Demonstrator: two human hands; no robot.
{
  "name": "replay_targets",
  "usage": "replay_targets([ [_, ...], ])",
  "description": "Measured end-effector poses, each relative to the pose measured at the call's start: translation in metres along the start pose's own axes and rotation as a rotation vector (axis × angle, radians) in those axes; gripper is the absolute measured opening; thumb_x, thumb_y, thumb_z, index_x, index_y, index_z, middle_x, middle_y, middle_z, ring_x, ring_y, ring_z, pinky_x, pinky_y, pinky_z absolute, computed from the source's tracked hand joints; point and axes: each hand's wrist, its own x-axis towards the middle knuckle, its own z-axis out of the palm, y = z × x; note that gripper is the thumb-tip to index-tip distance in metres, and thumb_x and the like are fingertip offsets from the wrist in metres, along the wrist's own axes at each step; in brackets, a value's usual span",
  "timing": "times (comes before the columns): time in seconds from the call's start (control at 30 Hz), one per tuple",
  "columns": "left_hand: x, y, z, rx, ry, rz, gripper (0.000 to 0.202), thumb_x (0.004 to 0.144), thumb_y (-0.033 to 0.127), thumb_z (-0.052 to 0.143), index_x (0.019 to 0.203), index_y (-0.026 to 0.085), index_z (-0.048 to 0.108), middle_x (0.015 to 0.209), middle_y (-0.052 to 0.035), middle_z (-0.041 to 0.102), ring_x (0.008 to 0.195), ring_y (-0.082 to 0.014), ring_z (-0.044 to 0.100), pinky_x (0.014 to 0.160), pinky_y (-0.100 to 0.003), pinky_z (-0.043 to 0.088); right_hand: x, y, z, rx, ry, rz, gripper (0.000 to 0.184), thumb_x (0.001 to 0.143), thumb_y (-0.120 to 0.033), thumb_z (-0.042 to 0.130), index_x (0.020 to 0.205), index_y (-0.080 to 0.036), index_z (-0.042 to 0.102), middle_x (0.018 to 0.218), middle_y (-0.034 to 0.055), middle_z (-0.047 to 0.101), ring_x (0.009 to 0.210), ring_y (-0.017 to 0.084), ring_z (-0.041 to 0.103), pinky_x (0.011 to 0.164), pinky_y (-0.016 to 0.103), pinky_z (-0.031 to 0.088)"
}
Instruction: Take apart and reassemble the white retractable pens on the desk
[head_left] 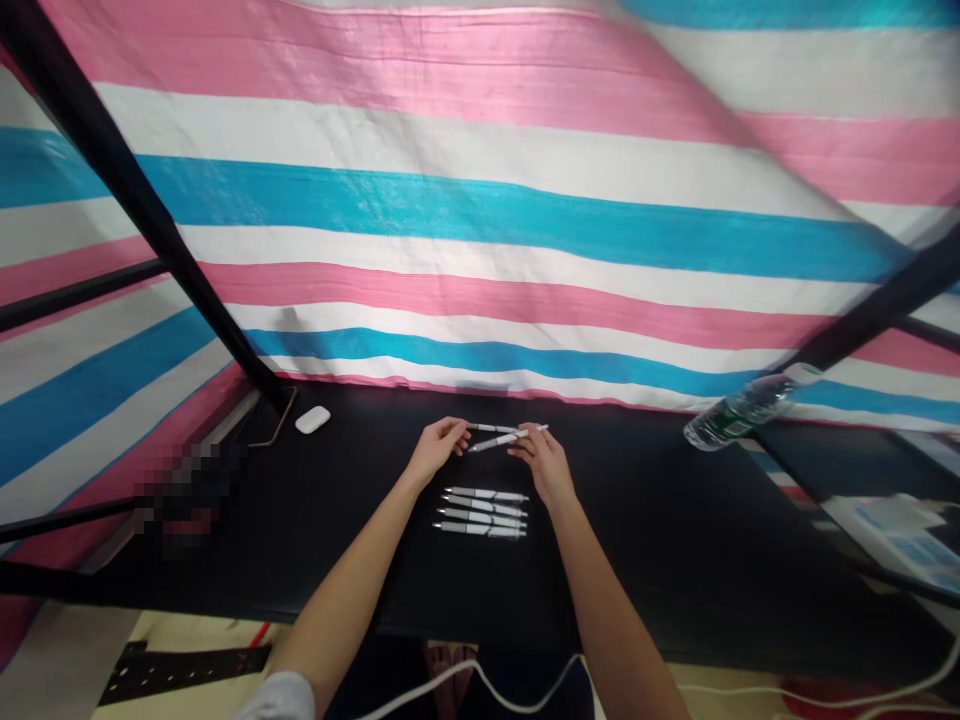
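On a black table top (637, 530) my left hand (437, 448) and my right hand (541, 462) meet at the far middle. My left fingertips pinch the end of a white retractable pen (491, 428). A second white pen (506, 438) crosses it at a slant and runs through my right fingers. Just below my wrists, several more white pens (484, 513) lie side by side in a tight horizontal row. Neither hand touches that row.
A small white oval case (312, 419) sits at the far left of the table, and a plastic water bottle (750, 407) lies tilted at the far right. Black frame poles (127, 190) cross a pink, white and blue striped tarp (480, 210). White papers (892, 530) lie low right.
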Motion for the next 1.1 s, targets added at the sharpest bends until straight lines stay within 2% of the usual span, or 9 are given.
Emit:
replay_targets([
  [0.13, 0.000, 0.001, -0.001, -0.014, 0.020, 0.010, 0.039, 0.073, 0.049, 0.067, 0.084, 0.012, 0.066, 0.071, -0.0044, 0.062, 0.059, -0.0108, 0.055, 0.051, -0.022, 0.044, 0.001, 0.000, 0.001, 0.070, -0.014, 0.004, 0.032, 0.065, -0.047, 0.076, 0.076, -0.020, 0.062, 0.076, 0.0029, 0.067, 0.078, 0.021, 0.067, 0.076, 0.037, 0.055],
  [0.23, 0.000, 0.001, -0.001, -0.013, 0.029, 0.018, 0.040, 0.073, 0.050, 0.066, 0.083, 0.012, 0.067, 0.072, -0.0047, 0.062, 0.059, -0.0111, 0.055, 0.051, -0.022, 0.043, 0.002, -0.001, 0.002, 0.141, -0.025, -0.002, 0.030, 0.068, -0.047, 0.072, 0.081, -0.023, 0.059, 0.069, -0.0010, 0.061, 0.073, 0.018, 0.063, 0.079, 0.039, 0.054],
  [0.33, 0.000, 0.002, -0.001, -0.014, 0.035, 0.025, 0.040, 0.074, 0.051, 0.065, 0.083, 0.012, 0.066, 0.071, -0.0046, 0.061, 0.059, -0.0110, 0.055, 0.051, -0.022, 0.043, 0.004, -0.002, 0.002, 0.216, -0.060, -0.022, 0.026, 0.072, -0.047, 0.068, 0.079, -0.025, 0.056, 0.063, -0.0046, 0.049, 0.061, 0.013, 0.053, 0.069, 0.034, 0.051],
  [0.43, 0.001, 0.002, -0.001, -0.013, 0.039, 0.020, 0.039, 0.074, 0.050, 0.065, 0.082, 0.012, 0.066, 0.071, -0.0043, 0.060, 0.059, -0.0108, 0.055, 0.051, -0.022, 0.042, 0.003, -0.006, 0.003, 0.290, -0.088, -0.037, 0.022, 0.074, -0.043, 0.065, 0.077, -0.026, 0.053, 0.061, -0.0057, 0.038, 0.051, 0.011, 0.039, 0.055, 0.029, 0.043],
  [0.5, 0.001, 0.002, -0.002, -0.008, 0.043, 0.021, 0.038, 0.074, 0.049, 0.064, 0.082, 0.012, 0.066, 0.071, -0.0043, 0.060, 0.059, -0.0108, 0.055, 0.050, -0.022, 0.042, 0.001, -0.009, 0.003, 0.309, -0.092, -0.051, 0.020, 0.077, -0.043, 0.062, 0.077, -0.026, 0.052, 0.060, -0.0058, 0.034, 0.051, 0.012, 0.035, 0.054, 0.029, 0.040],
  [0.73, 0.001, 0.002, -0.003, 0.005, 0.045, 0.034, 0.038, 0.076, 0.049, 0.063, 0.083, 0.012, 0.066, 0.072, -0.0050, 0.061, 0.059, -0.0109, 0.055, 0.049, -0.021, 0.041, -0.003, -0.021, -0.007, 0.346, -0.070, -0.112, 0.043, 0.083, -0.065, 0.038, 0.071, -0.026, 0.049, 0.062, -0.0036, 0.033, 0.057, 0.016, 0.039, 0.062, 0.035, 0.042],
  [0.93, 0.001, 0.001, -0.004, 0.012, 0.038, 0.026, 0.036, 0.076, 0.048, 0.062, 0.082, 0.013, 0.067, 0.071, -0.0042, 0.061, 0.059, -0.0106, 0.055, 0.050, -0.021, 0.040, -0.003, -0.027, -0.008, 0.391, -0.051, -0.143, 0.033, 0.082, -0.047, 0.043, 0.059, -0.024, 0.035, 0.061, -0.0045, 0.025, 0.054, 0.014, 0.032, 0.059, 0.033, 0.039],
  [1.1, 0.001, 0.001, -0.003, 0.008, 0.040, 0.028, 0.037, 0.075, 0.048, 0.063, 0.082, 0.013, 0.067, 0.071, -0.0045, 0.061, 0.058, -0.0108, 0.055, 0.049, -0.022, 0.040, -0.003, -0.026, -0.007, 0.451, -0.068, -0.122, 0.030, 0.081, -0.046, 0.042, 0.061, -0.024, 0.037, 0.063, -0.0046, 0.025, 0.055, 0.014, 0.033, 0.056, 0.031, 0.038],
])
